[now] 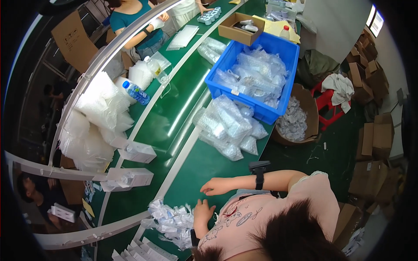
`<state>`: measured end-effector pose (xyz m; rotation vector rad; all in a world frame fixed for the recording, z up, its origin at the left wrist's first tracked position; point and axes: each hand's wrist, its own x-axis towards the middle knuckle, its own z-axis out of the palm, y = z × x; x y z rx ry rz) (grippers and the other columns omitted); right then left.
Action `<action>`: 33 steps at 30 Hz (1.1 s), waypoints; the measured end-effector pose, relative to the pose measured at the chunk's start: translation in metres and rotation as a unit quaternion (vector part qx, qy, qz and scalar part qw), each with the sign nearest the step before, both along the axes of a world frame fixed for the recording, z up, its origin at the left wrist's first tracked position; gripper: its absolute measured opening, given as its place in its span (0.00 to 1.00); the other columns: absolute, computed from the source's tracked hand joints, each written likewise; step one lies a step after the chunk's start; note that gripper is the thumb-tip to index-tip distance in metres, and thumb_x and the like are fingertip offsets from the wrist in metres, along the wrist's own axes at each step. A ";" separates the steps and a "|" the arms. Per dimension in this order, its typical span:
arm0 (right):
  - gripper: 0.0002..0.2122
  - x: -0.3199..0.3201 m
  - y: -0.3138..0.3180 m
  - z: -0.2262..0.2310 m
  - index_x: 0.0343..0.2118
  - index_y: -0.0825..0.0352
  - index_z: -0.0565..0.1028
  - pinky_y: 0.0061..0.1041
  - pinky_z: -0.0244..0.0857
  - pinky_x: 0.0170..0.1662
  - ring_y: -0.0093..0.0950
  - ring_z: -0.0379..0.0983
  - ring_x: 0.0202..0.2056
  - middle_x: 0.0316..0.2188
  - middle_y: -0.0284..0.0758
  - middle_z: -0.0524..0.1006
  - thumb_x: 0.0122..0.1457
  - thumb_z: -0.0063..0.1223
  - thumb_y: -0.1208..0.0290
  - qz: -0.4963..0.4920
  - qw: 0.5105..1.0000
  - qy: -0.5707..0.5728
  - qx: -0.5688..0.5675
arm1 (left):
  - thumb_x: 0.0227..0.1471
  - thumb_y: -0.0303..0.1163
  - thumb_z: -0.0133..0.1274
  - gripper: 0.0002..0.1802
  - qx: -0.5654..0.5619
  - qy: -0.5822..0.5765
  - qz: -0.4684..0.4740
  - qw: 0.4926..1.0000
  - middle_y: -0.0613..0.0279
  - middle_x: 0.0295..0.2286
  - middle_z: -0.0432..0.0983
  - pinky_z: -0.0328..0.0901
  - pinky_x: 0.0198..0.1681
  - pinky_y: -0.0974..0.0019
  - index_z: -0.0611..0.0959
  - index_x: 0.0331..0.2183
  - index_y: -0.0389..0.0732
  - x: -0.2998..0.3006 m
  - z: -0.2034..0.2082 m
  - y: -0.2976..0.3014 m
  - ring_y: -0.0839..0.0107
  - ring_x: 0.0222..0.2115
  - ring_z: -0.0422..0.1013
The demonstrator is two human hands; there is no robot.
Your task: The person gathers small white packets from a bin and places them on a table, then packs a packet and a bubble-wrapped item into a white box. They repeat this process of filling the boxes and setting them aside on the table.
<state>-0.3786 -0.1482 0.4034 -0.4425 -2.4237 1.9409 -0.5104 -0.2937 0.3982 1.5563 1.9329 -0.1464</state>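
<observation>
Over the green worktable [183,182], my left hand [203,212] has its fingers apart and nothing visible in them. It is beside a heap of small clear plastic packets [172,222] with white contents. Slightly farther out, my right hand [215,186] hovers with loosely bent fingers and no object showing between them. Beyond it, on the table, lies a pile of bubble-wrapped packages [230,124]. A blue plastic crate [250,107] behind that pile is full of similar bubble-wrapped packages.
A green conveyor belt [174,126] curves past the table's left side. Across it are bubble-wrap bags [98,102], a blue-capped bottle [136,92] and white boxes [130,178]. A small carton [241,29] rests on the crate. To the right stand a round bin [307,102] and red stool [324,108]. Co-workers stand across the belt.
</observation>
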 end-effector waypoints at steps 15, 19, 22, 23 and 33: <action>0.08 0.175 0.195 0.158 0.35 0.69 0.72 0.19 0.62 0.38 0.21 0.69 0.32 0.29 0.32 0.74 0.51 0.48 0.76 -0.427 0.889 0.151 0.074 | 0.42 0.44 0.52 0.27 -0.012 0.020 0.011 1.000 0.49 0.39 0.67 0.61 0.41 0.53 0.69 0.42 0.39 0.033 0.031 0.064 0.52 0.41 0.65; 0.09 0.221 0.355 0.153 0.36 0.69 0.71 0.18 0.62 0.36 0.22 0.70 0.32 0.29 0.33 0.73 0.52 0.46 0.75 -0.431 0.848 0.096 0.293 | 0.41 0.43 0.53 0.25 0.011 0.004 0.107 0.994 0.50 0.37 0.68 0.60 0.40 0.49 0.70 0.39 0.39 0.046 0.021 0.078 0.52 0.39 0.65; 0.08 0.265 0.489 0.112 0.35 0.70 0.71 0.20 0.63 0.37 0.23 0.71 0.32 0.29 0.35 0.74 0.51 0.45 0.76 -0.449 0.805 0.088 0.377 | 0.42 0.43 0.53 0.24 0.009 0.025 0.185 0.982 0.50 0.37 0.67 0.60 0.40 0.48 0.70 0.39 0.39 0.064 0.022 0.105 0.52 0.40 0.64; 0.08 0.277 0.529 0.100 0.35 0.70 0.71 0.20 0.63 0.37 0.24 0.71 0.32 0.29 0.35 0.74 0.51 0.44 0.76 -0.452 0.792 0.094 0.400 | 0.42 0.43 0.53 0.24 0.001 0.033 0.195 0.980 0.50 0.38 0.67 0.60 0.40 0.48 0.69 0.39 0.39 0.072 0.020 0.115 0.52 0.41 0.64; 0.09 0.217 0.651 0.058 0.30 0.71 0.71 0.34 0.63 0.38 0.42 0.69 0.36 0.29 0.47 0.72 0.46 0.44 0.75 -0.367 0.746 -0.113 0.545 | 0.41 0.46 0.54 0.33 -0.044 -0.024 0.436 0.899 0.37 0.51 0.47 0.54 0.46 0.41 0.62 0.47 0.44 0.148 -0.025 0.120 0.38 0.50 0.50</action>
